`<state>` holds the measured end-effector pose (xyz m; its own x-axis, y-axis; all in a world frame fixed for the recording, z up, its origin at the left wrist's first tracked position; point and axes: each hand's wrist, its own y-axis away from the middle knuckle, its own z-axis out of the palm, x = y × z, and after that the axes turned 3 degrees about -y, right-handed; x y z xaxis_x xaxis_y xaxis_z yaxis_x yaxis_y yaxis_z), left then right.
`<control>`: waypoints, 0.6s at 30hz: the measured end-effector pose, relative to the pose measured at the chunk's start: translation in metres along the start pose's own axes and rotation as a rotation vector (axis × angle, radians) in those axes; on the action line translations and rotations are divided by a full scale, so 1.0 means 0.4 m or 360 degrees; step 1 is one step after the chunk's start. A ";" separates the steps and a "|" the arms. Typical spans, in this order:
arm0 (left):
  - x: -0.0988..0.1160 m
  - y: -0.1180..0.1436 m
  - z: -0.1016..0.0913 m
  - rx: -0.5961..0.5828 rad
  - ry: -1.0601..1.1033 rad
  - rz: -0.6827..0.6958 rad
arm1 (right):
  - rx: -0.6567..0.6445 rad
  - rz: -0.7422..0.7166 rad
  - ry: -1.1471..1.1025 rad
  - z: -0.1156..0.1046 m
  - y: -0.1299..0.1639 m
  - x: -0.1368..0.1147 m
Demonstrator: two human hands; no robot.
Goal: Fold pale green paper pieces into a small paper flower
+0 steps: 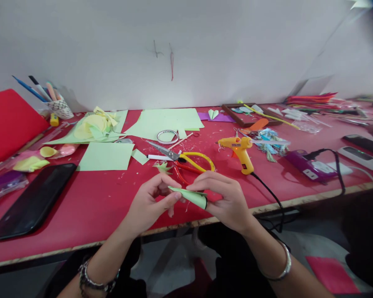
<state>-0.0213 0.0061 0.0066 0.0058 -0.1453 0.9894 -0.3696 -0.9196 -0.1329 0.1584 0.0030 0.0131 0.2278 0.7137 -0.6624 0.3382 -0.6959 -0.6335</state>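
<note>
Rolled green paper: one, by my count
Scissors: one pair
Glue gun: I see one
Dark phone-shaped slabs: I make it two
White device: one
Pen cup: one
Purple socket block: I spot one
Wooden tray: one
Wall strings: two
Folded green heart shape: just one that I find
Yellow-green scraps: too heaped for me to count
</note>
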 end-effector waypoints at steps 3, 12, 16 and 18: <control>0.000 0.000 0.000 -0.0006 0.0041 -0.0013 | 0.0006 -0.0002 0.0005 0.002 0.002 -0.001; -0.004 -0.008 -0.011 0.0038 0.0055 0.0015 | 0.0037 -0.0011 0.0002 -0.008 -0.002 -0.003; -0.008 -0.010 -0.019 0.0052 0.0055 0.0046 | 0.0047 0.0004 -0.0007 -0.013 -0.001 -0.004; -0.008 -0.012 -0.020 0.0042 0.0071 0.0063 | 0.0051 -0.0006 -0.0009 -0.014 0.000 -0.005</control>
<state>-0.0272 0.0138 0.0047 -0.0503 -0.1661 0.9848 -0.3438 -0.9229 -0.1732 0.1631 0.0019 0.0166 0.2217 0.7158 -0.6622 0.3099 -0.6956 -0.6482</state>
